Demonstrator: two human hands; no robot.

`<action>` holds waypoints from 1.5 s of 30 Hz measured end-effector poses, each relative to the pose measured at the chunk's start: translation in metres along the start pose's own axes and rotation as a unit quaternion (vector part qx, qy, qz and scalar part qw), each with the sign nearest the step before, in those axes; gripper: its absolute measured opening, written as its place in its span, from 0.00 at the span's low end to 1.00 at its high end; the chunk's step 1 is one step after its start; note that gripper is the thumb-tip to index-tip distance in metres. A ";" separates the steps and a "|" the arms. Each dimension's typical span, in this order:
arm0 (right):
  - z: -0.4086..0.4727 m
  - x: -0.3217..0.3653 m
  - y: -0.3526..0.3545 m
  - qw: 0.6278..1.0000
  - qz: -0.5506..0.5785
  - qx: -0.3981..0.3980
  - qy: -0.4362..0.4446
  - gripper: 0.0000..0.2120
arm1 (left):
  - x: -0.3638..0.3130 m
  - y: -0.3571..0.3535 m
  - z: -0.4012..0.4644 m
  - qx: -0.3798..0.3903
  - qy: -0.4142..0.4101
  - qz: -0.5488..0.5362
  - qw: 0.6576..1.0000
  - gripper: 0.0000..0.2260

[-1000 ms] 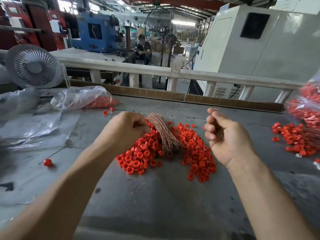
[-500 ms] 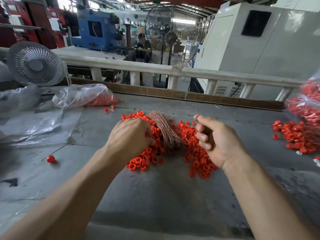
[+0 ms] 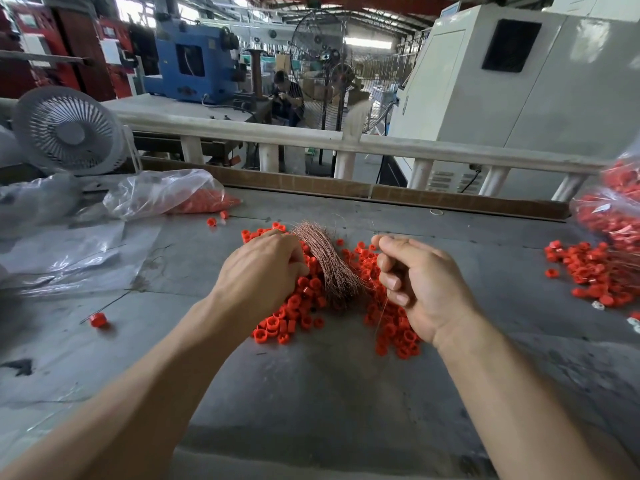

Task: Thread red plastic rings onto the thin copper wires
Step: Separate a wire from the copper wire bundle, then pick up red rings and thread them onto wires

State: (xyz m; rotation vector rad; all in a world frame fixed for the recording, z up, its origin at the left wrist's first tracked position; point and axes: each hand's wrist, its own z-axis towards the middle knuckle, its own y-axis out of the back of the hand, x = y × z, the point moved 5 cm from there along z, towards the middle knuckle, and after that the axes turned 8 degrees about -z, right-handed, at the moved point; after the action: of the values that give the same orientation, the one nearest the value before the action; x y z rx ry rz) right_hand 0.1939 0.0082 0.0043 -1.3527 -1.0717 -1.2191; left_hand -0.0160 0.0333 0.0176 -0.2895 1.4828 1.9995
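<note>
A heap of small red plastic rings lies on the grey table, split by a bundle of thin copper wires lying across it. My left hand rests knuckles-up on the left part of the heap, fingertips curled down among the rings beside the bundle; what it holds is hidden. My right hand is closed just right of the bundle, thumb and forefinger pinching a single thin copper wire that hangs down over the rings.
A clear bag with red rings lies at back left by a white fan. More rings and a full bag sit at right. One threaded ring lies at left. A brown strip edges the table's far side.
Both hands came down and toward the bundle: the left dropped onto the rings, the right moved left and lower with the wire. The view shifted down slightly.
</note>
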 end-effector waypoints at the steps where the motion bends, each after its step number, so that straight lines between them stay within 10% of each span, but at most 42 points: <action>1: 0.000 0.000 0.000 1.000 -0.004 -0.002 0.002 0.04 | 0.000 0.001 0.000 -0.002 0.001 -0.017 1.000 0.04; 7: -0.002 -0.003 -0.002 0.999 -0.043 0.000 0.018 0.04 | 0.004 0.008 0.002 -0.045 0.035 -0.186 0.981 0.05; 22: -0.017 0.006 -0.021 0.988 -0.096 0.018 0.117 0.08 | -0.023 -0.012 -0.007 0.011 0.043 -0.605 0.795 0.08; 45: -0.024 0.018 -0.020 0.956 -0.143 -0.030 0.255 0.03 | -0.026 -0.023 -0.007 0.051 0.004 -0.677 0.734 0.12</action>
State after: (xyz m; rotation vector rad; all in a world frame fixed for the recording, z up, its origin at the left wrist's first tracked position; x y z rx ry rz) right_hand 0.1728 -0.0131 0.0250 -0.8619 -0.8763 -1.7118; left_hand 0.0167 0.0213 0.0106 -0.9806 0.8282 0.6902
